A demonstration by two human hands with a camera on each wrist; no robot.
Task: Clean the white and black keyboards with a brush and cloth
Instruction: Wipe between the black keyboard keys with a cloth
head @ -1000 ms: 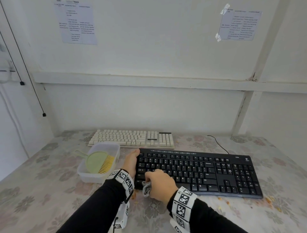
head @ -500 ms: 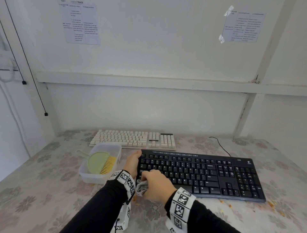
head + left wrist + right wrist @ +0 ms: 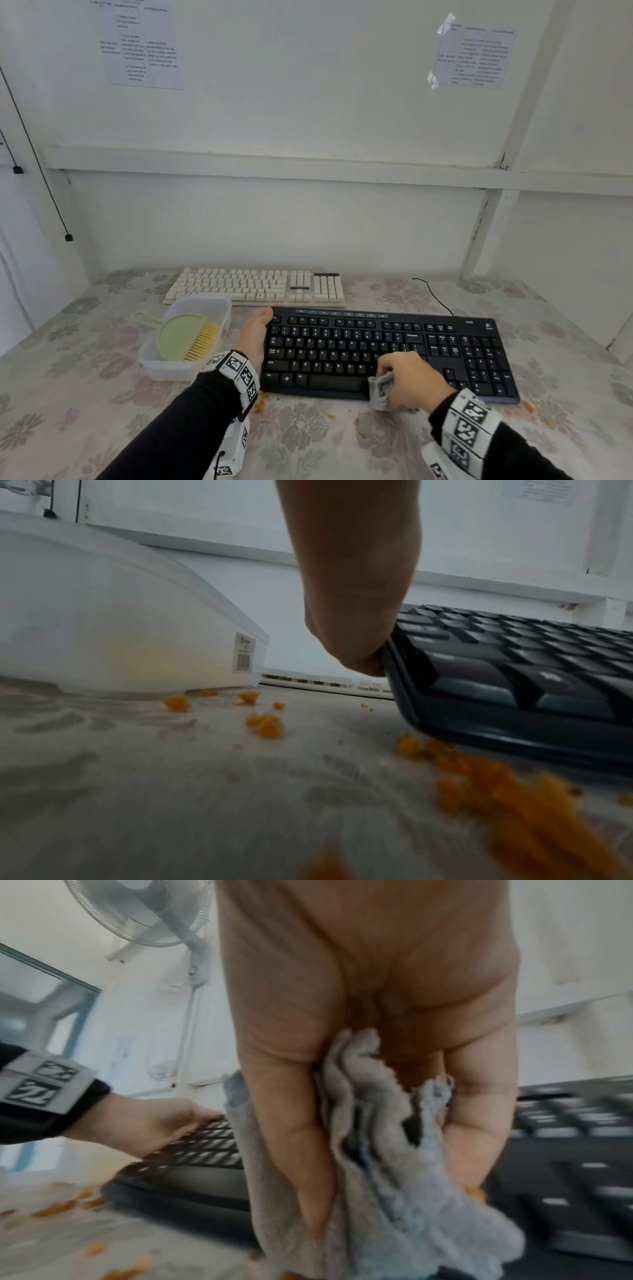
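The black keyboard (image 3: 387, 353) lies in front of me, and the white keyboard (image 3: 257, 287) lies behind it near the wall. My left hand (image 3: 255, 334) holds the black keyboard's left edge, thumb on its far corner. My right hand (image 3: 406, 378) grips a bunched grey cloth (image 3: 380, 390) against the bottom key row, just right of the space bar. The right wrist view shows my fingers (image 3: 291, 1137) curled round the cloth (image 3: 394, 1177). A green brush (image 3: 185, 337) with yellow bristles lies in the translucent tub (image 3: 205, 301) to the left.
Orange crumbs (image 3: 265, 725) are scattered on the flowered tablecloth along the black keyboard's front edge and beside the tub (image 3: 120, 628). The keyboard's cable (image 3: 435, 294) runs to the back right. A white wall rises close behind the table, and a fan (image 3: 143, 909) stands off to the side.
My right hand has dragged the cloth rightward along the black keyboard's front rows, from its left end to past the space bar. The left hand has stayed on the left edge.
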